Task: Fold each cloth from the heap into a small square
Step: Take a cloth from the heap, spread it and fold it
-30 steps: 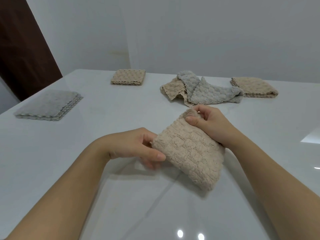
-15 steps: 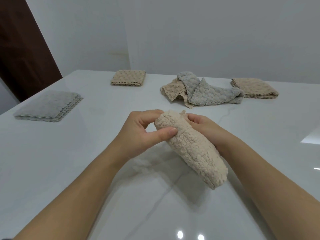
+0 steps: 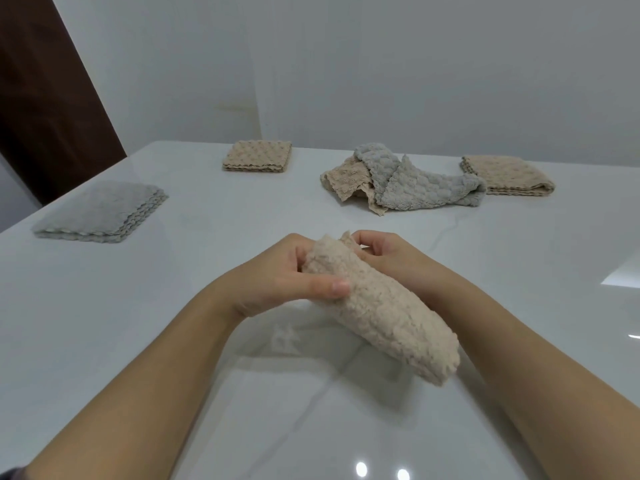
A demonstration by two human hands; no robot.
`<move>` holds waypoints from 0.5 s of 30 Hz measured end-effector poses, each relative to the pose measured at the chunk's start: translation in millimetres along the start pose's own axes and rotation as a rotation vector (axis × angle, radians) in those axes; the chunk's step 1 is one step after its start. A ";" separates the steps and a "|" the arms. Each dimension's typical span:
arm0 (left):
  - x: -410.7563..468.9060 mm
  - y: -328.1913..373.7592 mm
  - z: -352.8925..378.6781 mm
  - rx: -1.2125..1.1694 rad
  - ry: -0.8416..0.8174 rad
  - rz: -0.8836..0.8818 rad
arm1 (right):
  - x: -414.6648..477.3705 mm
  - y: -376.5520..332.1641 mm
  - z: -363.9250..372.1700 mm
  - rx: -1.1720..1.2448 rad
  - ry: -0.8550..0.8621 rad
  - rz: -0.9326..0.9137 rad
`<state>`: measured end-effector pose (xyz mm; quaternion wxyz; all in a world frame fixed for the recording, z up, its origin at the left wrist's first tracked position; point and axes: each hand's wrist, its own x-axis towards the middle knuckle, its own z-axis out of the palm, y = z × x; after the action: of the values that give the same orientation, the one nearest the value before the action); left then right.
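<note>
Near the middle of the white surface point(image 3: 166, 317), seen from the head camera, both hands meet at the far end of a beige cloth point(image 3: 381, 310) that is folded into a thick, long bundle. The left hand point(image 3: 277, 277) grips it from the left, thumb laid across the top and fingers curled round behind. The right hand point(image 3: 389, 259) comes in from the right, its curled fingers pinching a loose corner that sticks up at the far end. The two hands are close together, with only the cloth between them. The bundle slants down toward the near right; whether its low end touches the surface cannot be told. Farther back, right of centre, lies the heap point(image 3: 401, 183), a crumpled grey cloth draped over a beige one. Just beside the heap on the far right sits a folded beige cloth point(image 3: 509, 174), touching the grey one's end. A folded beige square point(image 3: 258, 156) lies at the far edge, left of the heap and well apart from it. At the left edge rests a stack of folded grey cloths point(image 3: 100, 211). A dark brown door point(image 3: 45, 98) stands at the far left beside a pale wall point(image 3: 381, 64).
</note>
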<state>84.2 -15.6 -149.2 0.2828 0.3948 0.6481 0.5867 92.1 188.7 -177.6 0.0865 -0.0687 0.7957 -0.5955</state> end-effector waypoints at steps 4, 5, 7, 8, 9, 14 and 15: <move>4.7 -7.3 1.3 -0.142 -0.137 -0.039 | 5.0 2.2 5.2 -0.097 -0.112 -0.042; 4.7 -7.7 -1.0 -0.159 -0.192 -0.071 | 2.6 0.1 6.2 -0.118 -0.123 -0.054; 4.5 -8.0 -5.1 -0.175 -0.285 -0.099 | -1.1 -1.3 4.6 -0.149 -0.102 -0.058; 4.3 -9.7 -7.3 -0.203 -0.313 -0.112 | -1.4 -1.7 4.5 -0.163 -0.081 -0.059; 4.1 -9.9 -8.0 -0.242 -0.341 -0.122 | -1.2 -0.2 3.7 -0.167 -0.081 -0.051; 0.3 -9.0 -14.3 -0.307 -0.415 -0.146 | 1.3 3.4 -2.0 -0.178 -0.009 -0.010; -0.9 -9.0 -17.0 -0.281 -0.397 -0.145 | 0.7 3.4 -4.2 -0.188 0.018 -0.006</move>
<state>68.9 -25.5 -155.5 0.4978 0.4115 0.5185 0.5604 90.5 193.5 -179.7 0.0708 -0.0735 0.8487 -0.5190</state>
